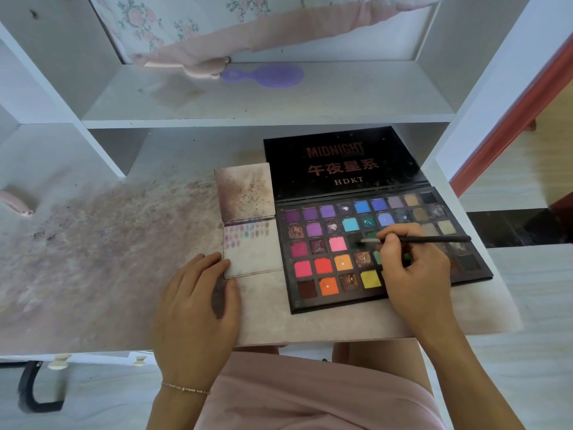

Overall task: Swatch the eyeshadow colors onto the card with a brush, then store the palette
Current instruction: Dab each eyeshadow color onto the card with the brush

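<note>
The step in hand looks like loading the brush: the right hand (412, 268) pinches the thin black brush (428, 239) between thumb and fingertips, and its pale tip sits in or just over a dark pan near the middle of the open palette (313, 249). The palette lies by the right edge of the bench (108, 259), its lid folded back toward the shelf. Just left of it, touching or nearly so, lies the card (254, 252), with a few rows of small swatches across its top and most of its face still bare. The left hand (198, 293) rests flat, fingers relaxed and together, fingertips on the card's near left corner, steadying it. Swatching seems early on. Next, I judge, the brush must travel left to the bare stretch after the last swatch and dab a short mark clear of its neighbours
</note>
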`<state>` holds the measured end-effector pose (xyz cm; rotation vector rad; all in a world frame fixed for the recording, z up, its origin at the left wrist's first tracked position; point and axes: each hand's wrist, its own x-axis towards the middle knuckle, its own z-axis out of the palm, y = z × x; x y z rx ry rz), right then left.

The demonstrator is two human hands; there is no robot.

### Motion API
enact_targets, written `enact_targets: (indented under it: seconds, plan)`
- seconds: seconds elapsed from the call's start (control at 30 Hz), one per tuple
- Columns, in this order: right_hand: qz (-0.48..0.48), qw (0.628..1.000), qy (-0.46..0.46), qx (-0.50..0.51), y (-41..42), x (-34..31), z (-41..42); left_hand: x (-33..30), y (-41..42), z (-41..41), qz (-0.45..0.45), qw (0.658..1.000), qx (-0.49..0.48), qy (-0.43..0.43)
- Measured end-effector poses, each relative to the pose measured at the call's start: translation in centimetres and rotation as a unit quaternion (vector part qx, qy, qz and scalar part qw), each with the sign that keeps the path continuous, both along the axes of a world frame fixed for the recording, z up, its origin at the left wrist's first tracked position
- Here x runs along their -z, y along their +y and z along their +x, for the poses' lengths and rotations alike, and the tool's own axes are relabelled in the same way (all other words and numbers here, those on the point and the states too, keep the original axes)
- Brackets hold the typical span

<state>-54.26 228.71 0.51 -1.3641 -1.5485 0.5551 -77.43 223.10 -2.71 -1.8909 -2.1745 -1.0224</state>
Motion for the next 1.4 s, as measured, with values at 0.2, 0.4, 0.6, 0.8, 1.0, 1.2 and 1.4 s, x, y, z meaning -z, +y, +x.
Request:
enact_targets:
  seconds: [0.2,0.4,0.6,0.8,1.0,1.2,1.4]
  plan:
    - [0.015,1.000,0.024,-0.011,-0.2,-0.2,-1.1,0.0,0.0,0.0,0.002,1.000,-0.001,0.003]
    - [-0.023,0.991,0.094,-0.090,-0.4,-0.6,-4.6,-0.1,-0.1,-0.1,-0.003,1.000,-0.003,-0.001]
    - [-0.060,0.985,0.074,-0.146,0.7,-0.8,-7.9,-0.2,-0.2,-0.1,-0.011,1.000,0.003,-0.006]
    - [-0.086,0.982,0.068,-0.157,2.0,-0.9,-10.1,-0.3,-0.2,-0.1,-0.029,1.000,0.004,-0.006]
    - [-0.107,0.980,0.064,-0.156,2.3,-0.4,-10.4,-0.2,-0.2,-0.1,-0.026,1.000,0.006,-0.011]
    - [-0.113,0.979,0.064,-0.158,2.4,-0.3,-10.3,-0.3,-0.2,-0.1,-0.026,1.000,0.005,-0.007]
    - [-0.129,0.977,0.055,-0.164,2.5,-0.2,-10.4,-0.4,-0.2,0.0,-0.031,0.999,0.004,-0.006]
